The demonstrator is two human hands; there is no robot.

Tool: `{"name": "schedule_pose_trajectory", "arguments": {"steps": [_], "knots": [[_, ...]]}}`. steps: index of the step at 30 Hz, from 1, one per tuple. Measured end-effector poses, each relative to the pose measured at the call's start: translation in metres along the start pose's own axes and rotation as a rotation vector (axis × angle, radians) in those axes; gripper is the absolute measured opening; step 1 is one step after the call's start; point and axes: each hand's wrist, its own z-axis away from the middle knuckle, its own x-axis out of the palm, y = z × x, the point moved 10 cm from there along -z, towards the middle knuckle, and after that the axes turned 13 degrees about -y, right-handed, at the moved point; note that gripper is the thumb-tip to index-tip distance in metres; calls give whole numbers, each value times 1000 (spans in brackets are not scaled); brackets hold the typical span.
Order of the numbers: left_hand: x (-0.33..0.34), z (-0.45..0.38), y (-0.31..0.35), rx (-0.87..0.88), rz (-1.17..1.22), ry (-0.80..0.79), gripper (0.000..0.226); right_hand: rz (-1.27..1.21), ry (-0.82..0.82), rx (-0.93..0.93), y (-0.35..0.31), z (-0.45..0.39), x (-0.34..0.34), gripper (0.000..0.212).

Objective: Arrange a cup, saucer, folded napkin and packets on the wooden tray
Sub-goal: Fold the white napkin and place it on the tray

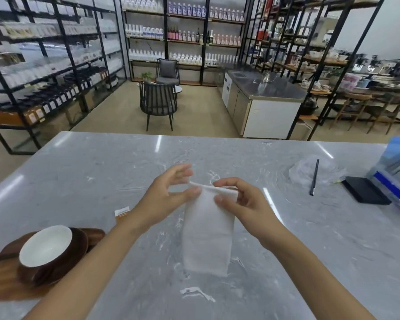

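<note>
Both of your hands are up over the middle of the grey marble counter point(102, 172), working the top edge of a white napkin point(208, 234). Your right hand point(240, 202) pinches that edge between thumb and fingers near its right corner. Your left hand point(169, 192) is at the left corner: its thumb tip touches the cloth, while the fingers are spread and loosely curved above it, so whether it truly grips there you cannot tell from this view. The napkin is a long narrow strip, already folded lengthwise; its lower part lies flat on the counter and runs back toward you.

At your lower left sits the wooden tray point(0, 280), partly cut off by the frame edge. On it stands a dark saucer point(79, 245), and on the saucer a cup point(46, 248), white inside and dark brown outside, upright. Just beyond the tray, partly hidden behind your left wrist, an orange and white packet point(122, 213) lies on the counter, off the tray.

Far to your right on the counter lie a crumpled clear plastic bag point(303, 169), a black stick point(314, 177) resting across it, a flat black box point(365, 192), and a clear bin point(395, 172) with blue trim.
</note>
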Motion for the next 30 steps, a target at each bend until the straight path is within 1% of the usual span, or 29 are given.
{"name": "schedule_pose_trajectory", "arguments": {"steps": [2,3,4,5,8,12,14,16,18,21,23,24,27,30], "knots": [[20,-1,-13,-40,219,-249,42,-24,-31,8,1,-3,-1,16],[26,0,-17,-44,279,-315,38,-37,-30,8,2,-4,-2,16],[30,2,-19,-36,307,-338,36,-50,-21,9,3,-4,-4,16],[31,3,-21,-27,309,-327,34,-55,-12,13,5,-5,-6,16],[24,1,-28,-21,256,-201,25,4,-5,29,11,-8,-11,13],[7,0,-34,-18,30,-30,12,346,-56,55,20,-17,-8,13],[2,5,-35,5,-48,18,7,463,-75,61,28,-19,-1,14],[4,15,-38,45,-129,23,7,524,-100,47,37,-17,11,15],[13,32,-53,47,-213,-25,10,584,-143,32,52,-10,27,15],[34,63,-97,-45,-278,-153,9,566,-240,58,87,11,54,14],[47,85,-123,-89,-268,-207,6,503,-291,124,115,29,68,12],[53,95,-134,-109,-254,-220,9,484,-307,145,126,37,74,12],[63,114,-156,-173,-215,-197,18,447,-314,166,143,49,81,16],[59,112,-167,-228,-128,-103,18,391,-223,223,159,43,72,20]]}}
